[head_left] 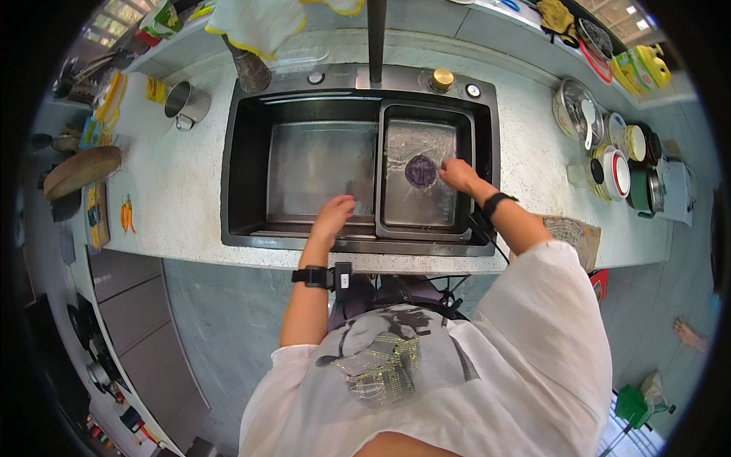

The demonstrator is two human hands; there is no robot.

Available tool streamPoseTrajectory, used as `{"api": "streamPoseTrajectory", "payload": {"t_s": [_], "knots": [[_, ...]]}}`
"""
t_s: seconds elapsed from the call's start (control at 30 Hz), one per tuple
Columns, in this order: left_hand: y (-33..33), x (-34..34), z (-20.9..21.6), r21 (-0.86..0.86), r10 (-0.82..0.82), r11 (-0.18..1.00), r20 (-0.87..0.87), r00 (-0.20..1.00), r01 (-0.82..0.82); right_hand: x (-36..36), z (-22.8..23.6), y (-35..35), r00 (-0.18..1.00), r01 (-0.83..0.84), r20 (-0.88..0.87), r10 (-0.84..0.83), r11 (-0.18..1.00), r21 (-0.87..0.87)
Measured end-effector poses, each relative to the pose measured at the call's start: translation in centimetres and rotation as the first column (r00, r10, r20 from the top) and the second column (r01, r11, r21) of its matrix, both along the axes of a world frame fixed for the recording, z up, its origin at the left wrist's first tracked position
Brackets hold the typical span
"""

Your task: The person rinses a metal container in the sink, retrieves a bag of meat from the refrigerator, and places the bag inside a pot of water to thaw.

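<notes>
A dark double sink point(320, 167) is set in the speckled pale counter. In its right half sits a smaller basin point(388, 198) with a wet bottom. On that bottom lies a round, dark purple piece point(420, 172); whether it is a drain cover or a loose item I cannot tell. My right hand point(459, 176) is over the basin just right of it, fingers curled closed; anything inside them is hidden. Above the front of the left basin hovers my left hand point(333, 218), fingers half bent, thumb apart, nothing visible in it. Both wrists wear black straps.
A dark faucet post point(375, 46) and a gold knob point(442, 79) stand behind the sink. To the left are a metal mug point(186, 105) and orange chillies point(126, 215). Stacked bowls point(611, 174) and a metal bowl with a white spoon point(588, 122) crowd the right.
</notes>
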State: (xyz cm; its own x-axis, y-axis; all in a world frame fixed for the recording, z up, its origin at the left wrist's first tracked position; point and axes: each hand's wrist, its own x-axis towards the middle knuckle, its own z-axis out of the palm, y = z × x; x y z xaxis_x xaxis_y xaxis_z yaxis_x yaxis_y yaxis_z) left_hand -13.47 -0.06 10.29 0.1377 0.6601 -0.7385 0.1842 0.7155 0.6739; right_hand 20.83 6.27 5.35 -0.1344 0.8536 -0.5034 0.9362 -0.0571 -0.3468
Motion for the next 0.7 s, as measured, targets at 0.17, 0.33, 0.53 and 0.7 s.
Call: {"api": "streamPoseTrajectory", "payload": {"t_s": [0.17,0.33,0.53,0.7], "knots": [[0.0,3.6,-3.2,-0.034,-0.285,0.958,-0.072,0.956,0.283,1.9,4.9,-6.4,0.946,0.294,0.026,-0.323,0.889,0.351],[-0.1,4.6,-2.7,-0.074,-0.308,0.95,-0.066,0.949,0.303,1.4,2.6,-9.1,0.924,0.357,0.168,-0.343,0.932,-0.066],[0.8,4.1,-3.0,-0.164,-0.24,0.957,0.009,0.971,0.239,2.3,3.6,-9.1,0.78,0.573,-0.094,-0.619,0.766,-0.291],[1.2,2.9,0.3,0.122,-0.146,0.983,0.069,0.987,0.137,4.1,7.5,-10.2,0.582,0.488,-0.45,-0.677,0.734,-0.473]]}}
